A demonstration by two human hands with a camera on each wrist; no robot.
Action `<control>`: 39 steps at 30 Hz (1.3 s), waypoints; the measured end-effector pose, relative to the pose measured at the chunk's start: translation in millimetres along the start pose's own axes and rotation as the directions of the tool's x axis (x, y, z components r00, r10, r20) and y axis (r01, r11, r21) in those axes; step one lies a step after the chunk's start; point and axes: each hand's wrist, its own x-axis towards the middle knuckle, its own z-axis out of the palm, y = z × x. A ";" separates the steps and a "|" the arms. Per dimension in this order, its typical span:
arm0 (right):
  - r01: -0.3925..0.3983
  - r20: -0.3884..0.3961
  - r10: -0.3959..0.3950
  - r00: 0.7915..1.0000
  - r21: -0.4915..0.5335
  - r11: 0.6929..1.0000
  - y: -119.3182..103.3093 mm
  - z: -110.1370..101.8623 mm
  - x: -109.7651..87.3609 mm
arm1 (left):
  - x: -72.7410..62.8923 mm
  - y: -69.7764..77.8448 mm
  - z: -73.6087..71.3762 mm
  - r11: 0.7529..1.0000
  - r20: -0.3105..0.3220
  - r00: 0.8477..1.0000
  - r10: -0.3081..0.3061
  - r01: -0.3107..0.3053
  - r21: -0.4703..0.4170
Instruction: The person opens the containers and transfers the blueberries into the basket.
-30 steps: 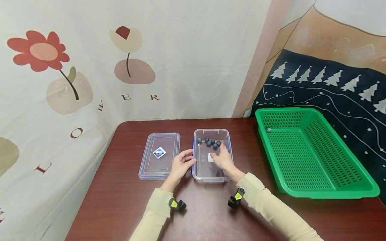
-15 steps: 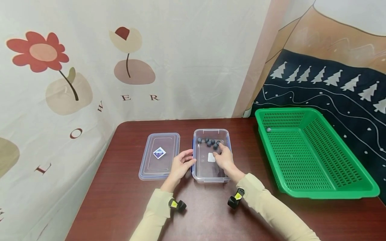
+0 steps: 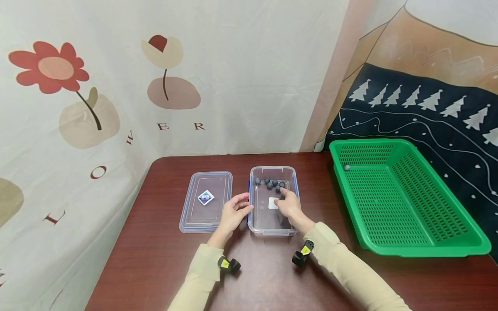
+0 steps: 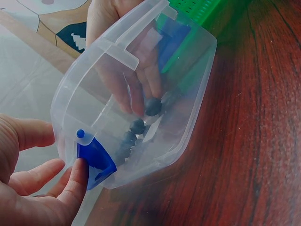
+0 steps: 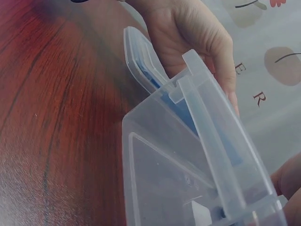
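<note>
A clear plastic box [image 3: 260, 220] with blue side latches stands on the table. Several dark blue balls, like blueberries [image 3: 269, 185], are gathered at its far end. My right hand [image 3: 291, 206] reaches down inside the box. Its index fingertip is at the nearest berries, with the thumb apart from it; in the left wrist view the fingers [image 4: 136, 101] point down beside a berry [image 4: 153, 106]. My left hand [image 3: 232, 211] rests against the box's left side. In the left wrist view, a fingertip touches the blue latch [image 4: 96, 162] and the thumb is at the wall.
A clear lid [image 3: 190, 218] with a blue-edged rim and diamond label lies left of the box. At right stands a large green basket [image 3: 424, 249], with one small greyish ball [image 3: 347, 167] in its far left corner. A printed curtain [image 3: 249, 86] hangs behind the table.
My right index finger has drawn slightly back from the rightmost berry, which shows more fully now. The left hand, box and lid have stayed in place.
</note>
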 end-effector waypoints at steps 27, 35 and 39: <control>0.086 -0.078 -0.091 0.993 -0.070 0.994 5.7 13.3 14.2 | 3.0 -9.8 -0.5 1.000 -0.030 1.000 -0.006 0.006 0.011; 0.134 -0.072 -0.144 0.987 -0.129 0.983 7.0 14.5 17.4 | 4.4 -11.8 -0.5 1.000 -0.026 1.000 0.002 -0.002 0.002; 0.159 -0.066 -0.172 0.983 -0.164 0.973 7.6 12.8 18.3 | 4.2 -11.2 0.1 1.000 -0.016 1.000 0.003 -0.003 -0.003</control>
